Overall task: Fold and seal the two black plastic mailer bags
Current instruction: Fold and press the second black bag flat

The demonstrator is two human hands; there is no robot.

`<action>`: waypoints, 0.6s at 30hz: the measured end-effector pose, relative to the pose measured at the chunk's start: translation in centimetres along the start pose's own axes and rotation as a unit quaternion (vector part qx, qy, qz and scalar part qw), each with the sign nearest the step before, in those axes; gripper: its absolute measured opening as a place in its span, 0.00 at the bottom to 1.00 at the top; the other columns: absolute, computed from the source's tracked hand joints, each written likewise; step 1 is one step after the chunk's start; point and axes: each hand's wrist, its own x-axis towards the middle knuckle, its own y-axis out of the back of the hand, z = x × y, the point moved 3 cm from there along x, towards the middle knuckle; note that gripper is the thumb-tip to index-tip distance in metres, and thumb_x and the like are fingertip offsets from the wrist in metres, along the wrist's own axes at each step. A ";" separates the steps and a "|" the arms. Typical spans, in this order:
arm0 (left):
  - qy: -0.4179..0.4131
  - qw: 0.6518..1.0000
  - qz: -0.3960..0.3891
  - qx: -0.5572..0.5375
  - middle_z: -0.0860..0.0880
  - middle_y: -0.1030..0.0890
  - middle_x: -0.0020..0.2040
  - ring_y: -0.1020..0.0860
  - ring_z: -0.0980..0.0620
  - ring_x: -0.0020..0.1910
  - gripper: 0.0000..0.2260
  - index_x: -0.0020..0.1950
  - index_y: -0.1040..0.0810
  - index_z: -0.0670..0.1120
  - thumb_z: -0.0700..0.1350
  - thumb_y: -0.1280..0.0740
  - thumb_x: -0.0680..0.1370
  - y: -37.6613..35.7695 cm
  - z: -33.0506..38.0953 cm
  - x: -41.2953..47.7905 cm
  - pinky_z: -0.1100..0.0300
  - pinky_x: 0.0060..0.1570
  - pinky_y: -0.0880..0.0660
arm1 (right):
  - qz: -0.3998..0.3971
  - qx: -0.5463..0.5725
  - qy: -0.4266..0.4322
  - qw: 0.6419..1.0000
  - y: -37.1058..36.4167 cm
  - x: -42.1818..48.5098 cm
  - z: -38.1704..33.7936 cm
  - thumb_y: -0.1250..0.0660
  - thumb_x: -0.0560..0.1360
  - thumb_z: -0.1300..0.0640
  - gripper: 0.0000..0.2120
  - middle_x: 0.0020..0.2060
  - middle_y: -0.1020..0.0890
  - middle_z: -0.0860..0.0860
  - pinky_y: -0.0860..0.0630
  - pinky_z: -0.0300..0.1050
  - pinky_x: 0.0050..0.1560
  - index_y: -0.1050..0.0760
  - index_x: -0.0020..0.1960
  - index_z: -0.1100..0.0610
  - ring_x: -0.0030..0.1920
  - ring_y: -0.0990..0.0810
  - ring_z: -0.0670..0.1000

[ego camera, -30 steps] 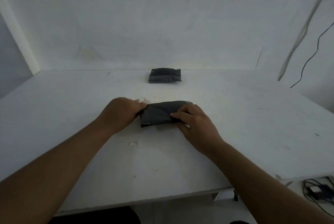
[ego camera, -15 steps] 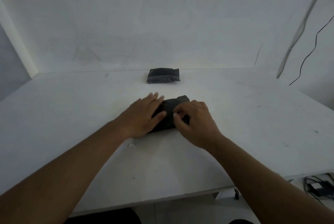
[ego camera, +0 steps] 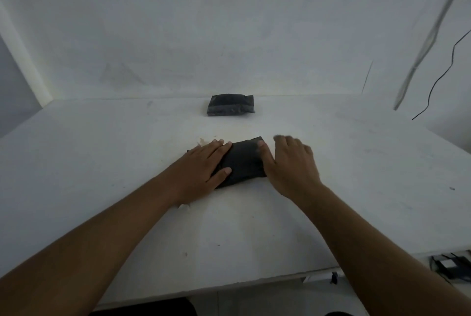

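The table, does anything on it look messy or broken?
A little. The near bag, pressed flat under the left hand, lies crooked on the table, while the far bag sits straight. Small pale scraps or scuffs show beside that hand; I cannot tell which.

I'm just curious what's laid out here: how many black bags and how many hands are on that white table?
Black bags: 2 (near bag, far bag)
Hands: 2 (left hand, right hand)
Total: 4
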 end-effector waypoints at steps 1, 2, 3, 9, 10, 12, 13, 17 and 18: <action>-0.007 1.000 0.004 0.005 0.49 0.46 0.82 0.48 0.53 0.80 0.31 0.82 0.53 0.52 0.62 0.53 0.81 0.1 0.0 0.1 0.56 0.78 0.49 | 0.006 0.022 0.028 0.999 0.4 0.0 -0.7 0.52 0.82 0.39 0.28 0.66 0.25 0.56 0.36 0.52 0.69 0.31 0.70 0.58 0.68 0.29 0.56; -0.012 1.000 0.005 0.010 0.49 0.46 0.82 0.48 0.52 0.80 0.30 0.82 0.52 0.51 0.62 0.53 0.82 0.1 0.0 0.1 0.56 0.78 0.49 | -0.020 0.042 0.063 0.997 0.5 -0.1 -1.4 0.51 0.82 0.40 0.30 0.74 0.32 0.55 0.42 0.51 0.74 0.38 0.76 0.58 0.75 0.37 0.54; -0.014 1.000 0.005 0.011 0.48 0.46 0.82 0.48 0.52 0.80 0.31 0.82 0.52 0.51 0.62 0.53 0.82 0.2 0.0 0.2 0.56 0.77 0.50 | -0.060 0.055 0.099 0.992 0.1 -0.2 -2.0 0.51 0.83 0.40 0.31 0.79 0.40 0.53 0.47 0.50 0.76 0.44 0.79 0.56 0.78 0.44 0.52; -0.019 0.999 -0.005 0.043 0.49 0.53 0.82 0.51 0.52 0.81 0.46 0.82 0.58 0.50 0.76 0.53 0.73 0.8 0.0 -0.8 0.52 0.79 0.49 | -0.163 0.053 0.126 0.977 -1.7 -0.3 -1.2 0.53 0.82 0.37 0.34 0.81 0.50 0.50 0.51 0.52 0.79 0.55 0.82 0.52 0.80 0.53 0.48; -0.029 0.998 -0.002 0.057 0.49 0.53 0.82 0.51 0.51 0.81 0.47 0.82 0.58 0.50 0.77 0.50 0.72 1.0 0.0 -1.0 0.53 0.79 0.50 | -0.164 0.053 0.138 0.975 -1.5 -0.3 -0.9 0.51 0.81 0.35 0.36 0.81 0.52 0.49 0.53 0.52 0.79 0.55 0.82 0.51 0.80 0.55 0.47; -0.052 0.996 0.025 0.074 0.47 0.49 0.82 0.48 0.51 0.80 0.43 0.82 0.55 0.48 0.71 0.44 0.76 1.4 -0.3 -1.1 0.54 0.79 0.49 | -0.167 0.027 0.192 0.967 -0.9 -0.5 -0.6 0.46 0.76 0.29 0.42 0.81 0.53 0.47 0.54 0.52 0.79 0.57 0.81 0.47 0.80 0.56 0.47; -0.065 0.994 0.043 0.082 0.47 0.48 0.82 0.46 0.51 0.80 0.40 0.82 0.53 0.47 0.66 0.41 0.78 1.7 -0.5 -1.1 0.54 0.78 0.48 | -0.167 -0.003 0.223 0.960 -0.8 -0.6 -0.6 0.43 0.74 0.28 0.44 0.81 0.53 0.47 0.54 0.52 0.79 0.57 0.81 0.45 0.80 0.56 0.48; -0.057 0.993 0.064 0.077 0.44 0.42 0.81 0.39 0.47 0.78 0.31 0.81 0.48 0.43 0.53 0.41 0.83 2.6 -1.7 -1.1 0.55 0.77 0.45 | -0.135 -0.047 0.257 0.956 -1.0 -0.6 -0.4 0.40 0.79 0.39 0.37 0.81 0.49 0.50 0.47 0.50 0.77 0.55 0.81 0.44 0.80 0.49 0.52; -0.046 0.994 0.059 0.084 0.43 0.41 0.80 0.37 0.46 0.77 0.29 0.81 0.46 0.42 0.51 0.41 0.84 2.7 -2.0 -1.2 0.55 0.76 0.44 | -0.126 -0.037 0.252 0.959 -1.0 -0.3 -0.4 0.41 0.81 0.42 0.34 0.81 0.47 0.50 0.45 0.50 0.76 0.54 0.81 0.45 0.80 0.47 0.52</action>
